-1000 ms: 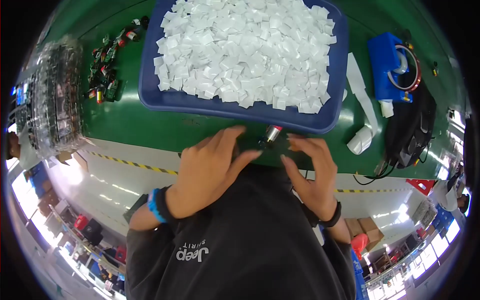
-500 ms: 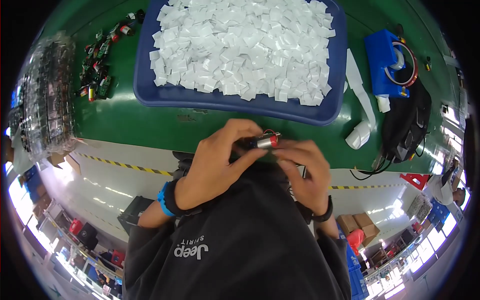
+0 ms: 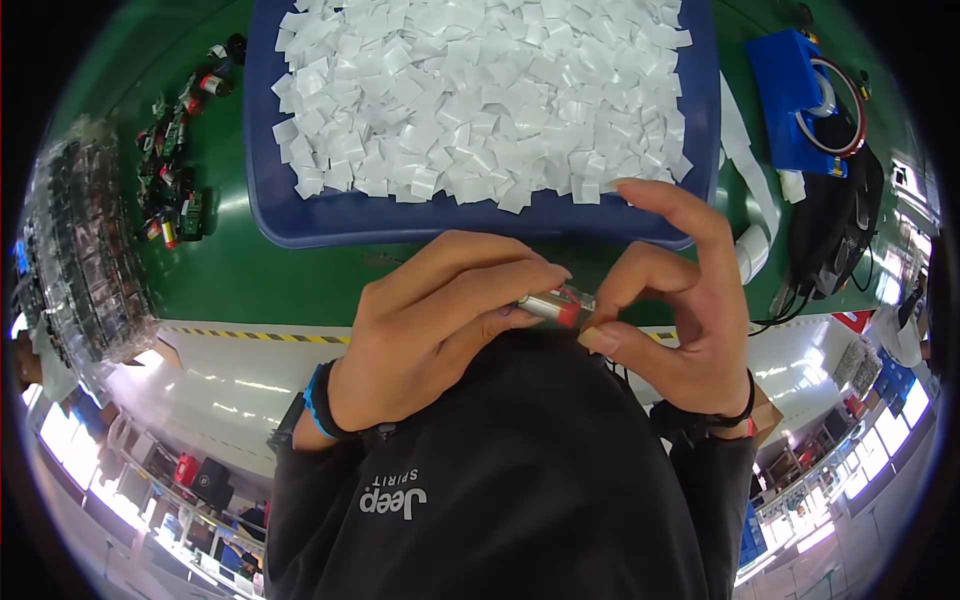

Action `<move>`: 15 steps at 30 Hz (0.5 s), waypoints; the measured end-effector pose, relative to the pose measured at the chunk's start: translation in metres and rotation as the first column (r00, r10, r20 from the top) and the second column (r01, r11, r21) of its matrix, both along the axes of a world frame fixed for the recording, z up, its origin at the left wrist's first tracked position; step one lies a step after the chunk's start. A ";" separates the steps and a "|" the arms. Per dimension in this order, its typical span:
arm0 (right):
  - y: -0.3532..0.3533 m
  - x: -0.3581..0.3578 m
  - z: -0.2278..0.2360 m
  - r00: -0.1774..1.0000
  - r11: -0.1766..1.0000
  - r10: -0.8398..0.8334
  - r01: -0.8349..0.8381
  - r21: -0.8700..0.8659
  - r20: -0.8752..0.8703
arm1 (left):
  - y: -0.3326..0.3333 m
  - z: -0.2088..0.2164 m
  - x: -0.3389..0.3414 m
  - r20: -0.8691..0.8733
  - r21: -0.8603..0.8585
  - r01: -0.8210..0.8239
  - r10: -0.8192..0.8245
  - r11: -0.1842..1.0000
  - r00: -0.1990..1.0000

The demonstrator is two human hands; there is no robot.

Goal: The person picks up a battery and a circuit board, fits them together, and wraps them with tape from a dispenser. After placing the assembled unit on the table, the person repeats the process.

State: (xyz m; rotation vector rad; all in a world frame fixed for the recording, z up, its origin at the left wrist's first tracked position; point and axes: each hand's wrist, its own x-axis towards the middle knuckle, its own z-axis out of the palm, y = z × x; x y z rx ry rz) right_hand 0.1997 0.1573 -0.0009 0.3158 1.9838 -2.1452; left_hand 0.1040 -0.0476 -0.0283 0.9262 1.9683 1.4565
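Here my left fingers (image 3: 505,288) held one red-ended cylinder (image 3: 552,308), right fingers' (image 3: 652,268) grip unclear; others (image 3: 214,85) waited left of the tray (image 3: 340,228).

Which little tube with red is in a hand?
The silver-and-red tube in the left hand; similar tubes lie unheld left of the blue tray.

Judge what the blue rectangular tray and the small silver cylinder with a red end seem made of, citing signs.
Blue rectangular tray: probably plastic, satin; rounded, moulded-looking corners. Small silver cylinder with a red end, in the left hand: likely metal-cased, shiny silver; the red part's material is unclear.
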 end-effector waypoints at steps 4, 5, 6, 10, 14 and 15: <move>-0.001 -0.007 -0.002 1.000 0.999 0.000 0.000 0.033 0.000 | -0.001 0.000 -0.005 -0.026 0.034 0.002 -0.001 0.999 1.000; -0.001 -0.008 -0.003 1.000 0.999 0.002 -0.002 0.033 0.005 | -0.001 -0.001 -0.006 -0.043 0.040 0.009 -0.007 0.999 0.999; 0.000 -0.009 -0.003 1.000 0.999 0.015 -0.016 0.034 0.019 | -0.002 -0.002 -0.007 -0.059 0.046 0.016 -0.013 0.999 0.998; 0.001 -0.013 -0.005 0.998 0.997 0.046 -0.048 0.057 0.043 | -0.002 -0.004 -0.008 -0.086 0.055 0.025 -0.020 0.998 0.996; -0.001 -0.014 -0.006 0.998 0.994 0.042 -0.045 0.099 0.038 | -0.002 -0.006 -0.008 -0.187 0.076 0.026 -0.011 0.997 0.982; -0.002 -0.014 -0.007 0.999 0.995 0.030 -0.034 0.094 0.042 | -0.002 -0.006 -0.008 -0.187 0.076 0.025 -0.010 0.997 0.982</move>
